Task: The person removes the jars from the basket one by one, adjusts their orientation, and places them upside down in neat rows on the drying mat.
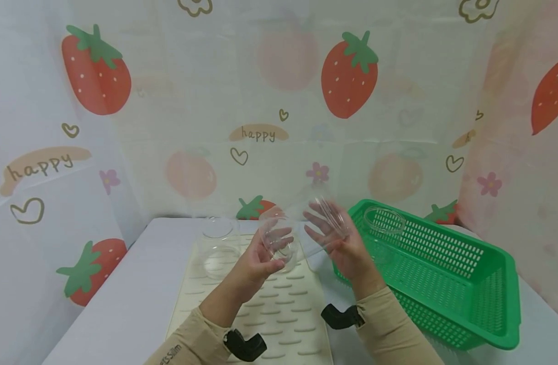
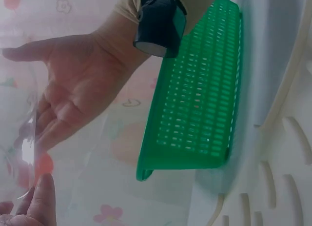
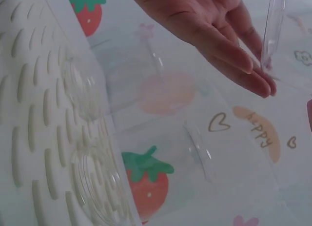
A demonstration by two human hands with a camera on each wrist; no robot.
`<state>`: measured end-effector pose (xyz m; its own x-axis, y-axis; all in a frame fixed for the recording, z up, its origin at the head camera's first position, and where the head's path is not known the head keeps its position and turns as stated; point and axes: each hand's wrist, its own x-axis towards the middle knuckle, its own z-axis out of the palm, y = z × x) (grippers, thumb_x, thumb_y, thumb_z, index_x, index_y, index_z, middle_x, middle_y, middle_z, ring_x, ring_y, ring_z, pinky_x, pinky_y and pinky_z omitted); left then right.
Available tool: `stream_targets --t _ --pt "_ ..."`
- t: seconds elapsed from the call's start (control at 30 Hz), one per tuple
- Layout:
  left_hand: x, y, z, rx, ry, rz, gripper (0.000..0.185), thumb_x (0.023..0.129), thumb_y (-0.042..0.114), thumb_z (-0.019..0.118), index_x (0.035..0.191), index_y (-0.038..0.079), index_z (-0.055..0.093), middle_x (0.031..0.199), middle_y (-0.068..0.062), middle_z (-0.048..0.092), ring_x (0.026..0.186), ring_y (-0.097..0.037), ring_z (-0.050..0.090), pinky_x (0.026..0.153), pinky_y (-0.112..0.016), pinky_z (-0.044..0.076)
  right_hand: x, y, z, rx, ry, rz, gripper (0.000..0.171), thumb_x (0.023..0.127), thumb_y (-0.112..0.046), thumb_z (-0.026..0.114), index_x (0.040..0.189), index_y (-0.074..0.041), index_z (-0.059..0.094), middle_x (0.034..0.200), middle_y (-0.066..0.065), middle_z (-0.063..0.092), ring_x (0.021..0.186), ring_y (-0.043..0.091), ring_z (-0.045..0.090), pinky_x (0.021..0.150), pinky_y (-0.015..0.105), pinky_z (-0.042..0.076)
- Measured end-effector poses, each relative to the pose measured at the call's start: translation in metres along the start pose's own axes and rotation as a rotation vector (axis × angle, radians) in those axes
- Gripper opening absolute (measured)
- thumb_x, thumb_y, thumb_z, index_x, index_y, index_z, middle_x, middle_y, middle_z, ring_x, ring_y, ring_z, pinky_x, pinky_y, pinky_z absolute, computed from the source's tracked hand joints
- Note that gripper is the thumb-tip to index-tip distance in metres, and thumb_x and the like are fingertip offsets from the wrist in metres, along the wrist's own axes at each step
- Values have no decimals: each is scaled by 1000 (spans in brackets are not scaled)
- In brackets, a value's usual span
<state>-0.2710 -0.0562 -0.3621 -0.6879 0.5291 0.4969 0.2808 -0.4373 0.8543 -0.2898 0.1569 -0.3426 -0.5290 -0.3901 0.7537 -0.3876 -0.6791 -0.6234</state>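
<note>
A clear plastic container (image 1: 331,215) spans the gap between my hands, tilted, its see-through wall hard to trace. My right hand (image 1: 349,246) holds its right end, fingers spread behind it and thumb below. At the other end my left hand (image 1: 258,258) holds it between thumb and fingers. The left wrist view shows its glinting edge (image 2: 28,143) by the right hand (image 2: 83,79). In the right wrist view the left hand's (image 3: 209,30) fingertips meet its edge (image 3: 270,35). Another clear container (image 1: 219,261) stands on the mat left of my hands.
A cream mat (image 1: 272,332) with raised ridges covers the middle of the white table (image 1: 105,309). At right stands a green plastic basket (image 1: 489,284), with another clear round container (image 1: 384,220) inside its left end. A strawberry-printed curtain (image 1: 279,81) hangs behind.
</note>
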Motion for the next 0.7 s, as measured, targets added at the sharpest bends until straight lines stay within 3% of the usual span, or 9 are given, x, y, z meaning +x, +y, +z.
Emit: stream_targets --t 0.37,0.7 --pt "-1 -2 0 -116 18 20 92 77 28 74 144 16 12 143 -16 21 133 -38 20 104 -44 31 -5 8 -3 -63 45 20 76 81 -29 69 139 -7 25 143 19 28 129 33 34 105 42 32" --pt "-2 4 2 -99 132 4 93 78 21 72 140 0 7 135 -9 33 131 -36 24 106 -42 28 -6 7 -5 -95 49 68 79 82 -28 68 142 -8 21 141 17 32 132 34 28 108 39 27"
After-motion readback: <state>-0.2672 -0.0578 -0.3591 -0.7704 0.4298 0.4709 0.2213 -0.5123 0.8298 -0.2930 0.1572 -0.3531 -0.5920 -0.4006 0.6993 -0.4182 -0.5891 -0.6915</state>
